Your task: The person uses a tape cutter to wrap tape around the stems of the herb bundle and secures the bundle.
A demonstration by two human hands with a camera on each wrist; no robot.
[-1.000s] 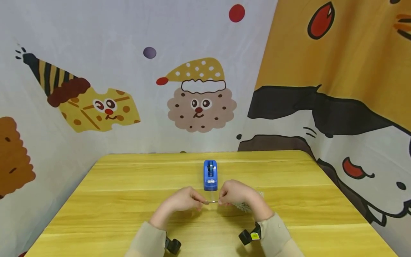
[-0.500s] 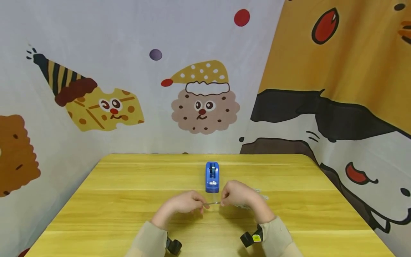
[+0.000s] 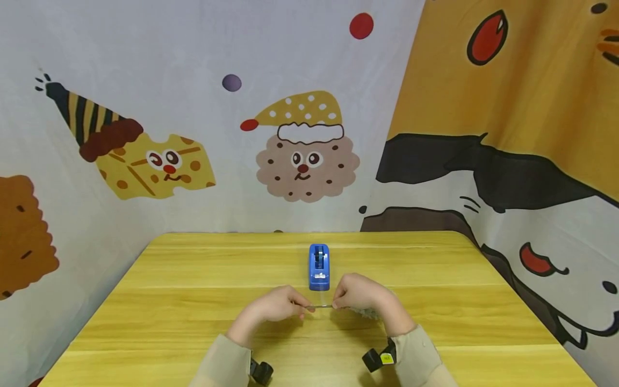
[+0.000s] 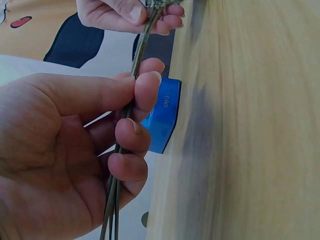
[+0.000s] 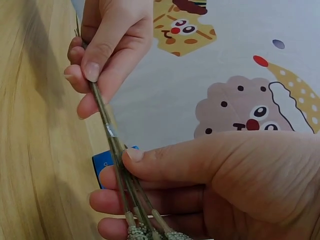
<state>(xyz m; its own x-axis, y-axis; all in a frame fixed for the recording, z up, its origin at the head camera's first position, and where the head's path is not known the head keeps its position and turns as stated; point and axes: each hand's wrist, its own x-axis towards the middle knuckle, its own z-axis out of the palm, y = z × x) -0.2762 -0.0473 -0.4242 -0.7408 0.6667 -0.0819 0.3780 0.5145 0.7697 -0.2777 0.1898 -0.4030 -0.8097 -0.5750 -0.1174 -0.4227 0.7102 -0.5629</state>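
Holding a bundle of thin stems [image 4: 142,46] in both hands, raised above the table [image 3: 193,317], just on the near side of the blue tape dispenser [image 3: 319,273]. Running crosswise in front of the tape dispenser, from near left to near right.

Pinching the stems between thumb and curled fingers of the left hand [image 3: 281,302], near left of the tape dispenser. Running on past those fingers, out of the left wrist view.

Gripping the same stems closer to their tops with the right hand [image 3: 361,296], near right of the tape dispenser, thumb on one side and fingers behind. Ending in small, pale, beaded flower heads [image 5: 170,235], just beside the right hand, farther right of the tape dispenser and partly covered by the wrist in the head view.

Showing a shiny clear strip [image 5: 111,130] at the stems between both hands, directly on the near side of the tape dispenser. Too small to tell whether wrapped fully round.

Wearing beige sleeves [image 3: 223,359] and black wrist cameras [image 3: 261,371], nearer than the tape dispenser. Hanging beyond the tape dispenser as a backdrop: a cartoon-printed cloth [image 3: 300,54].
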